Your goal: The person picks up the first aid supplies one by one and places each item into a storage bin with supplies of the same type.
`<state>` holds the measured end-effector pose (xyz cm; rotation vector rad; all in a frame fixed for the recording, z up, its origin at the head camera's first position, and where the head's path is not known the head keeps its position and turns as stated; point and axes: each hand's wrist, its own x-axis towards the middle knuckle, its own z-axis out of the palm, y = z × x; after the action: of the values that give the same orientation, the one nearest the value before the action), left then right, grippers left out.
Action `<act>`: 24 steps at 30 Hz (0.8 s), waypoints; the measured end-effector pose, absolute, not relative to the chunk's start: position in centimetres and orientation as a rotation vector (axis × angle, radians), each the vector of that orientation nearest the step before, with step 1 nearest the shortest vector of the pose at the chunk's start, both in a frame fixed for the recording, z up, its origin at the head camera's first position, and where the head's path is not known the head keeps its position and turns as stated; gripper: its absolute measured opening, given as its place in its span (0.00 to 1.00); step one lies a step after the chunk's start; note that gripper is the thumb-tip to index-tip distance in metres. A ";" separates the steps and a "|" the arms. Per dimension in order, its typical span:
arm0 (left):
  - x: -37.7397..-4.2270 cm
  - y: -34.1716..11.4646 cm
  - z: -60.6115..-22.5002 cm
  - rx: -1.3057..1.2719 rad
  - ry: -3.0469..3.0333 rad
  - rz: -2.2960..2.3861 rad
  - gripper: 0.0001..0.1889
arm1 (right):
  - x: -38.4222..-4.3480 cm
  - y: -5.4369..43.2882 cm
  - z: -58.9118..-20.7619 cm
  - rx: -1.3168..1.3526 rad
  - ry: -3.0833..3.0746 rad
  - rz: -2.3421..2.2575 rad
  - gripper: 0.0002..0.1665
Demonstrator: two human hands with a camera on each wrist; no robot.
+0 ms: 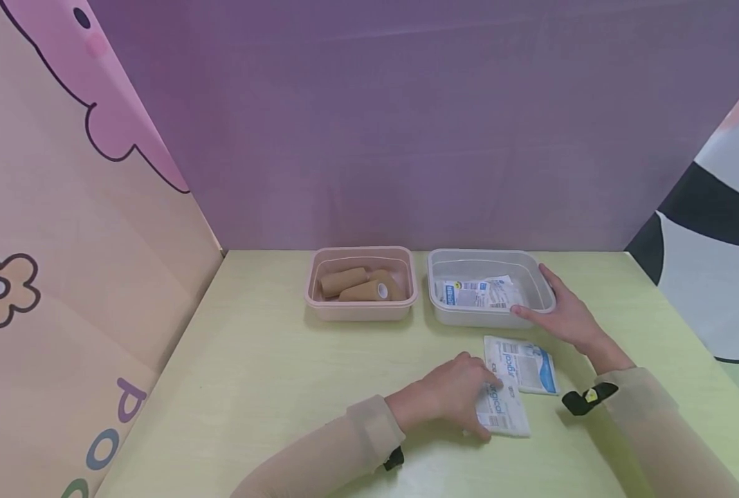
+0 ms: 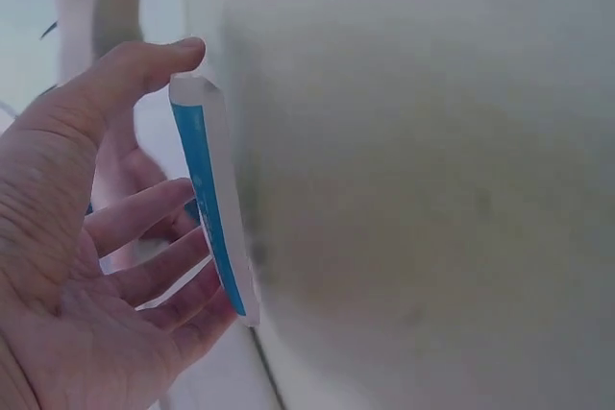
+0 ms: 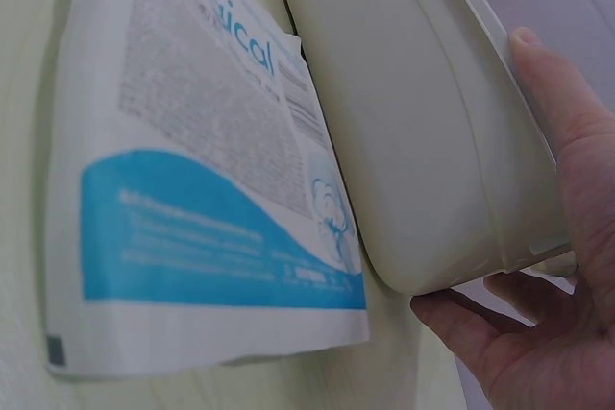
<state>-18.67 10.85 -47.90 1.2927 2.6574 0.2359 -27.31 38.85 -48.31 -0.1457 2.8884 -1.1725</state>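
Observation:
My left hand (image 1: 453, 394) grips a flat white-and-blue packet with "urgical" lettering (image 1: 505, 415) by its edges, thumb on one side and fingers on the other. In the left wrist view, this packet (image 2: 216, 199) appears edge-on between thumb and fingers. Beyond it lies a second, similar packet (image 1: 534, 366), partly overlapped by the first. At the back right, my right hand (image 1: 565, 315) holds the right end of a white plastic box (image 1: 481, 318), thumb at the front rim. Inside that box are white-and-blue wrapped packets (image 1: 478, 294). The right wrist view shows the second packet (image 3: 211, 180) beside the box wall.
Left of the white box stands a pink plastic box (image 1: 360, 312) holding several tan rolls (image 1: 343, 281). Both boxes sit near the back edge of the pale yellow-green table (image 1: 251, 360). A purple backdrop (image 1: 369, 138) rises behind, with printed panels at both sides.

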 end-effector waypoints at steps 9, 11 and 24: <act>-21.0 9.3 -45.6 1.289 2.691 0.475 0.41 | -27.5 38.9 -48.4 -0.147 2.893 -1.170 0.71; -21.4 9.0 -45.1 1.290 2.705 0.523 0.42 | -27.6 38.9 -48.5 -0.150 2.892 -1.172 0.71; -22.3 8.3 -44.1 1.303 2.765 0.702 0.43 | -27.4 38.9 -48.4 -0.143 2.885 -1.169 0.71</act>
<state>-22.35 8.33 -44.08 1.3034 2.7647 0.7025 -27.38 38.86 -48.38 -0.1428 2.8849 -1.1686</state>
